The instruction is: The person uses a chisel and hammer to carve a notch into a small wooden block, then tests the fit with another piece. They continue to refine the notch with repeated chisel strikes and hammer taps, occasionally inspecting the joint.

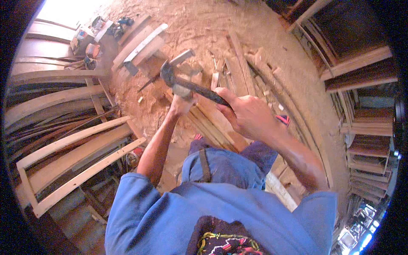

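Hammer (187,85) clenched in right hand (248,114); left hand (180,104) grips a small wood block (182,91) (partly hidden).

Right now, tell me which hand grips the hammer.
The right hand grips the hammer by its dark handle. The left hand reaches lower, below the hammer head, over the wooden strips.

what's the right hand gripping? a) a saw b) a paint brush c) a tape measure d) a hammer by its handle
d: the right hand is closed round the dark handle of a hammer, its metal head raised above the left hand, which rests on the wooden strips.
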Available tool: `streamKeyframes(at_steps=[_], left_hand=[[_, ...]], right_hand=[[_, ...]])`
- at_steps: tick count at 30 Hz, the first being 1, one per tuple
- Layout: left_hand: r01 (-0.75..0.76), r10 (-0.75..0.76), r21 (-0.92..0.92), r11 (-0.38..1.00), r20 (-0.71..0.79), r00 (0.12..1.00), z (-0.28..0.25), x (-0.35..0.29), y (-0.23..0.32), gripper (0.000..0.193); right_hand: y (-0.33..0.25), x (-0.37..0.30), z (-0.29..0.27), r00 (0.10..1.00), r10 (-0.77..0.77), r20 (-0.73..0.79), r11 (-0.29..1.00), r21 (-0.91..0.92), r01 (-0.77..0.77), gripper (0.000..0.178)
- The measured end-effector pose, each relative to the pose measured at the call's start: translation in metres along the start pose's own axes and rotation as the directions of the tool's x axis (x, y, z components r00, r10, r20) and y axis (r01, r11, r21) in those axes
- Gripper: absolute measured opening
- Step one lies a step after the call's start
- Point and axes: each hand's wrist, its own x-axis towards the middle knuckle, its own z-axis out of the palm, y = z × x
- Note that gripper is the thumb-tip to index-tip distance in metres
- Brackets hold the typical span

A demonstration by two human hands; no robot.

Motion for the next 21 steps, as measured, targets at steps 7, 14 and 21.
streamKeyframes(at_steps=[7, 14, 21], left_hand=[[-0.067, 0.031, 0.147, 0.987, 0.237, 0.971, -0.004, -0.009, 0.028, 0.019], [0.151, -0.155, 0.051, 0.987, 0.067, 0.986, 0.024, 0.003, 0.047, 0.025], [-0.157, -0.051, -0.623, 0.766, -0.303, 0.952, -0.032, 0.011, 0.039, 0.014]], right_hand=[[0.018, -0.017, 0.014, 0.998, 0.061, 0.031, 0.998, -0.03, -0.06, 0.034], [0.038, -0.034, 0.025, 0.982, 0.162, -0.101, 0.973, 0.184, -0.141, 0.043], [0.027, -0.049, 0.023, 0.92, 0.336, -0.2, 0.777, 0.612, -0.151, 0.044]])
